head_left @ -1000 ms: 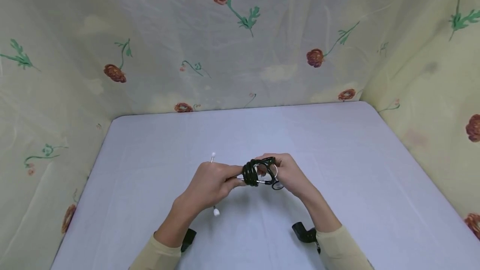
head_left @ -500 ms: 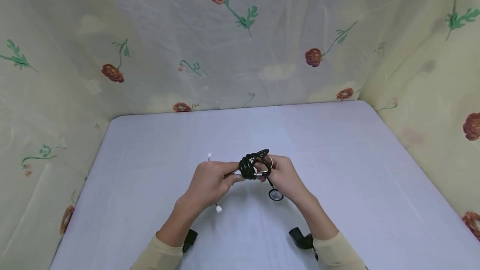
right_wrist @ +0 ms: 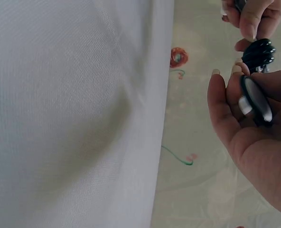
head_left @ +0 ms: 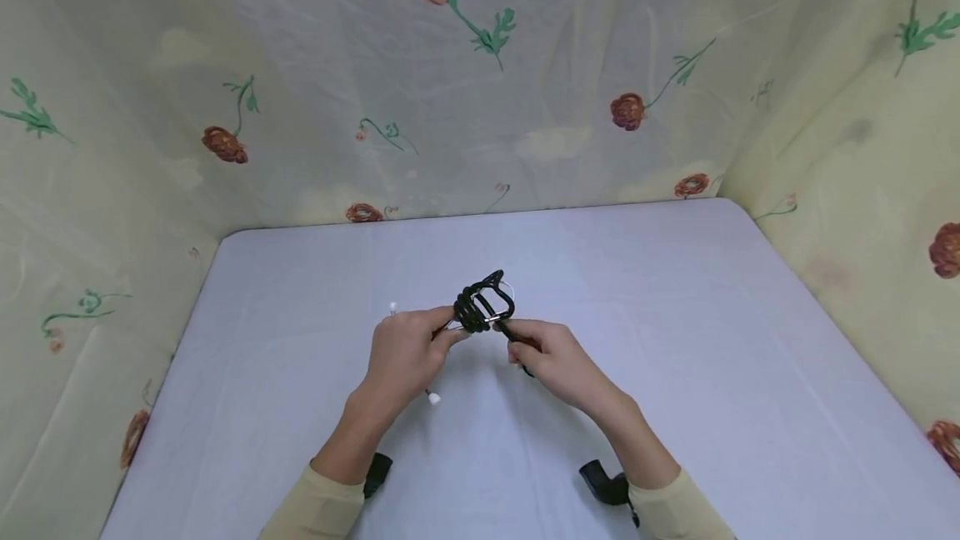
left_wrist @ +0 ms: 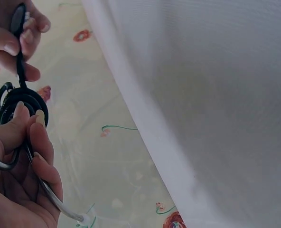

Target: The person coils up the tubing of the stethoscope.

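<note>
A stethoscope (head_left: pixel 472 312) with black tubing wound in several coils is held above the table between both hands. My left hand (head_left: pixel 406 357) pinches it near the base of the coils; in the left wrist view, thumb and fingertips press the tubing and a metal ear tube (left_wrist: pixel 60 204) runs past the palm. White ear tips (head_left: pixel 433 398) stick out on either side of that hand. My right hand (head_left: pixel 553 361) pinches the tubing's end by the chest piece (right_wrist: pixel 257 99), whose round disc shows in the right wrist view.
A white-covered table (head_left: pixel 300 273) lies beneath. Black angled objects sit by the left sleeve (head_left: pixel 378 473) and right sleeve (head_left: pixel 604 483). Floral cloth (head_left: pixel 315 107) hangs around the far and side edges.
Both hands have shifted a little left, and the coils have risen. My right hand has moved from the coil's loop to the chest-piece end, drawing it down and right.
</note>
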Demonstrator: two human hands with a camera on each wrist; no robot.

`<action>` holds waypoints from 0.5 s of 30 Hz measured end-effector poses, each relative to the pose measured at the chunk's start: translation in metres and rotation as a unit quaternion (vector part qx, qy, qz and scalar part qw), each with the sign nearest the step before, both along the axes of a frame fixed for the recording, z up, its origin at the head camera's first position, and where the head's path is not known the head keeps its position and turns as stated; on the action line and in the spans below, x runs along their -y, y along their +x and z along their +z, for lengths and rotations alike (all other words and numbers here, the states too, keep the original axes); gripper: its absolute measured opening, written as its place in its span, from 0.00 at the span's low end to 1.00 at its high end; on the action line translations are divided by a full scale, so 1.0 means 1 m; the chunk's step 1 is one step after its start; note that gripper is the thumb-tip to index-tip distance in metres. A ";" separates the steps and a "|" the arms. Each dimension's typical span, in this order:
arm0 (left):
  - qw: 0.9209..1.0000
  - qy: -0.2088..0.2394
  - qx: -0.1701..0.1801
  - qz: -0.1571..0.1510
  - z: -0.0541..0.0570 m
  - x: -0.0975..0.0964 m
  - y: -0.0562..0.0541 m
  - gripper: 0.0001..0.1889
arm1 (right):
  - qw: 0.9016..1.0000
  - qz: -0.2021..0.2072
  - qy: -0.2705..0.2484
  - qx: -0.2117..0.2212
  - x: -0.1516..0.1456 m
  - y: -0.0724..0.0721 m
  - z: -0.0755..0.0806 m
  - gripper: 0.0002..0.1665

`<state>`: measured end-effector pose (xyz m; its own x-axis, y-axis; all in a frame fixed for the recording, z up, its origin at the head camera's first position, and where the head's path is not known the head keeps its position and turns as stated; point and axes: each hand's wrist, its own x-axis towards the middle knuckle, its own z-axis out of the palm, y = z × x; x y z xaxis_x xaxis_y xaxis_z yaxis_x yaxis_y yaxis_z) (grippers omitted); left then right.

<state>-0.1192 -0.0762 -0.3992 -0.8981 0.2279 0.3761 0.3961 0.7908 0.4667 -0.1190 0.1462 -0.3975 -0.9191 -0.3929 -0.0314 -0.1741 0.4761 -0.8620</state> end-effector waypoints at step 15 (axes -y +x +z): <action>0.999 -0.008 0.000 0.040 -0.007 0.001 -0.004 0.08 | 0.998 -0.035 -0.024 -0.048 0.005 0.010 -0.003 0.16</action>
<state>-0.1231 -0.0770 -0.4060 -0.9138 0.1618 0.3727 0.3313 0.8276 0.4532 -0.1089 0.1409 -0.4002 -0.9419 -0.3274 0.0755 -0.2251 0.4480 -0.8652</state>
